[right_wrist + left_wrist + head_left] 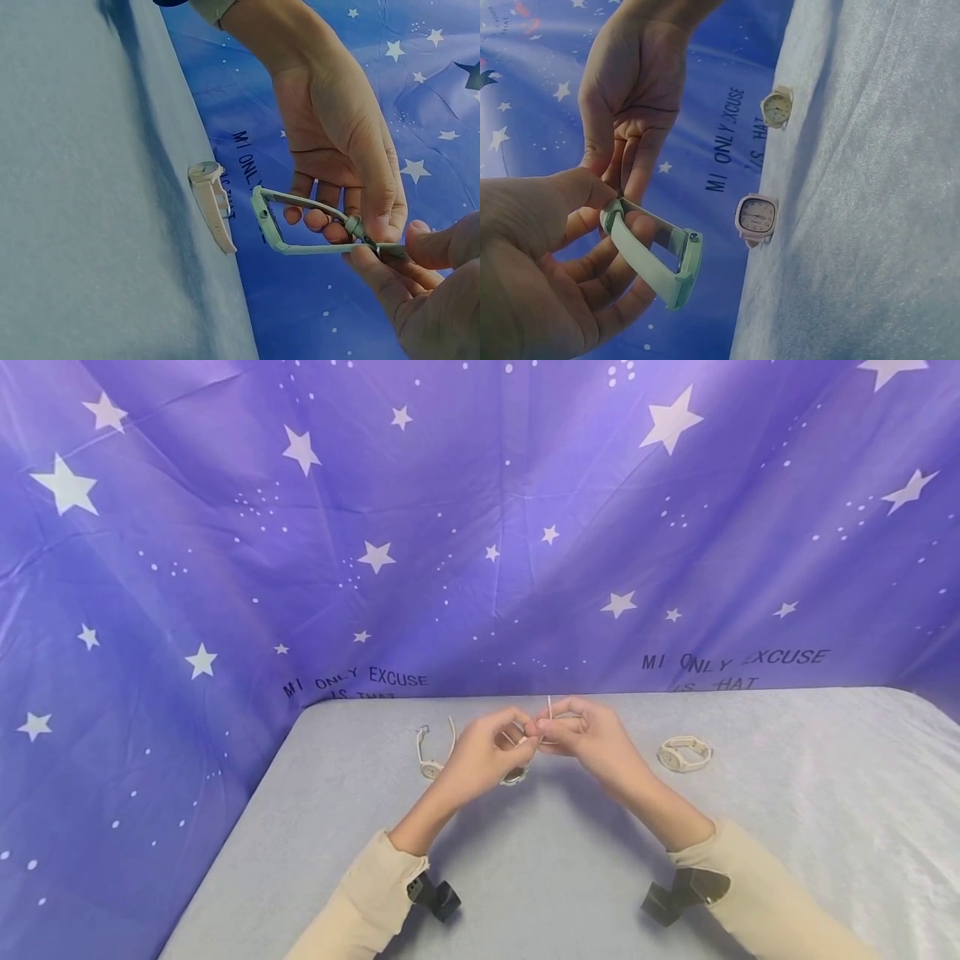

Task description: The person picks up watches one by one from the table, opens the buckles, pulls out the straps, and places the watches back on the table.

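Observation:
Both hands hold a pale green wristwatch with a rectangular case (688, 262), raised at the middle of the table. My left hand (483, 752) pinches its strap near the buckle and keeper loop (355, 226). With thumb and fingers, my right hand (596, 739) grips the strap's end (391, 250), the fingertips of both hands meeting there. The strap forms a closed loop, with the case hanging away from the fingers. The fingers partly hide the buckle.
A round-dial cream watch (686, 754) stands on the grey cloth-covered table (787, 827) to the right. Left of the hands lies another light watch with its strap undone (431, 769). The left wrist view also shows a pink square watch (756, 216). A purple star-printed curtain (450, 485) hangs behind.

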`<control>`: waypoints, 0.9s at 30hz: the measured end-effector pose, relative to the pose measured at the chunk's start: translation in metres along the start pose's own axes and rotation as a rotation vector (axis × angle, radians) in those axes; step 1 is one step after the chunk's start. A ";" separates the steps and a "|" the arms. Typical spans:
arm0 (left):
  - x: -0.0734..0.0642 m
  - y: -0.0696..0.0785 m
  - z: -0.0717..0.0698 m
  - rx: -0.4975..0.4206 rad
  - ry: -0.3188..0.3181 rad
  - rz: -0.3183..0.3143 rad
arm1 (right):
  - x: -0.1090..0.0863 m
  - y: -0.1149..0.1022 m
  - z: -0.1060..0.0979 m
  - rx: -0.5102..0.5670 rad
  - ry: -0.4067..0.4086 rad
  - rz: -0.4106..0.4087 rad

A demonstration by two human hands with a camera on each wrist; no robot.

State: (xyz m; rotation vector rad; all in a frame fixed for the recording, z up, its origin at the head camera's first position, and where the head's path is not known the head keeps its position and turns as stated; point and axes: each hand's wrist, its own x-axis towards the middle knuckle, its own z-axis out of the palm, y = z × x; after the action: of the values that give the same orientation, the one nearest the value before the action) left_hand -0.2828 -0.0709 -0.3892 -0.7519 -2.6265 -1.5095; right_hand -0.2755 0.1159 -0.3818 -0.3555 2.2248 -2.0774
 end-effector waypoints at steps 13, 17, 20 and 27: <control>0.000 0.002 0.001 -0.024 0.016 0.013 | 0.000 -0.001 0.000 0.022 0.015 0.016; 0.000 0.002 -0.001 -0.108 -0.004 0.003 | -0.001 0.000 -0.001 0.044 0.010 0.018; 0.001 0.001 -0.002 -0.152 -0.011 -0.009 | -0.001 -0.001 -0.001 0.048 0.011 0.017; 0.003 -0.002 -0.004 -0.331 0.010 -0.100 | -0.002 -0.003 0.000 0.043 0.020 0.029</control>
State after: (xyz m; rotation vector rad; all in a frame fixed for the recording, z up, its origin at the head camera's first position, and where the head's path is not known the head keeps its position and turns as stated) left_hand -0.2872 -0.0738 -0.3877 -0.6322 -2.4704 -2.0002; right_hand -0.2734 0.1159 -0.3788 -0.2993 2.1784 -2.1204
